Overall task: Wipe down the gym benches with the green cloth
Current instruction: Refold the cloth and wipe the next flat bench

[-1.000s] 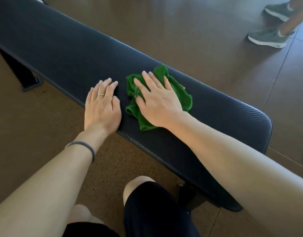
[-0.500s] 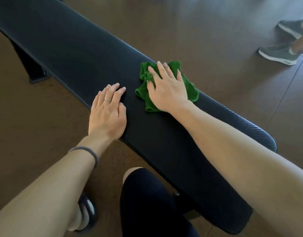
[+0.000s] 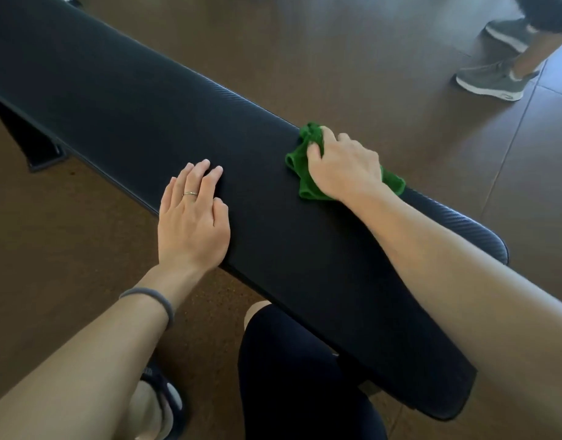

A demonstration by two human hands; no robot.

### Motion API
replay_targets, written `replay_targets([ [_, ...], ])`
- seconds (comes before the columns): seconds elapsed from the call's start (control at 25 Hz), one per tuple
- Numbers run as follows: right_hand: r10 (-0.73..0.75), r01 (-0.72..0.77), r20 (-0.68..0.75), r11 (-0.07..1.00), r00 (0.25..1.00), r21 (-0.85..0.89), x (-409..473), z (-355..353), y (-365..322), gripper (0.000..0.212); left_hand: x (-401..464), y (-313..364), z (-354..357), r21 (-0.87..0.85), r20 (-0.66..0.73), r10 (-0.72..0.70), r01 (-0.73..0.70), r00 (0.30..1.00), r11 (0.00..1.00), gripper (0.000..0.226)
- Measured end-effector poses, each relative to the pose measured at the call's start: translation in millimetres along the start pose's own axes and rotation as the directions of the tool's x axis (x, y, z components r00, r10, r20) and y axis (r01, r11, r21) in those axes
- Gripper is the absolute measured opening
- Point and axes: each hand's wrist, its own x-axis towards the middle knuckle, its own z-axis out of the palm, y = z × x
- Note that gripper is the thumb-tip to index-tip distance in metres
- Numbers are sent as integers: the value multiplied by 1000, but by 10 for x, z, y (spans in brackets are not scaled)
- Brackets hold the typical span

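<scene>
Since a moment ago the right hand (image 3: 344,166) has slid the cloth (image 3: 305,173) across to the far edge of the table (image 3: 140,100), and its fingers (image 3: 314,150), flat before, are now curled and clamped on the bunched green cloth. Cloth and hand sit at that far edge, toward the table's right end. Well apart, the left hand (image 3: 192,223) rests flat at the near edge, fingers straight and close together, a ring (image 3: 190,194) on one. Someone's grey shoes (image 3: 492,81) stand on the floor (image 3: 352,58) beyond.
</scene>
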Motion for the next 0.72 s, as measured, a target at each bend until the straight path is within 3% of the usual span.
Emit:
replay_targets([
  [0.08, 47, -47, -28, 999, 998, -12, -129, 36, -15, 59, 13, 0, -1, -1, -4, 7, -7, 1000, 1000, 57],
  [0.24, -119, 109, -73, 985, 990, -133, -1185, 197, 134, 67, 0, 2, 8, 14, -11, 6, -6, 1000, 1000, 56],
  [0.36, -149, 149, 7, 979, 989, -139, -787, 145, 38, 67, 6, 20, 10, 20, -6, -3, 3, 1000, 1000, 56],
  [0.52, -9, 10, 9, 998, 1000, -59, -99, 135, -403, 66, 7, 23, 3, 13, -3, 1, -1, 1000, 1000, 56],
  [0.6, -87, 84, -67, 995, 994, -54, -501, 284, -589, 66, 11, 13, 9, 6, -10, 2, -2, 1000, 1000, 57],
  [0.72, -359, 356, -86, 933, 929, -44, -1469, 421, -577, 64, 11, 19, -2, 12, -2, 3, -3, 1000, 1000, 59],
])
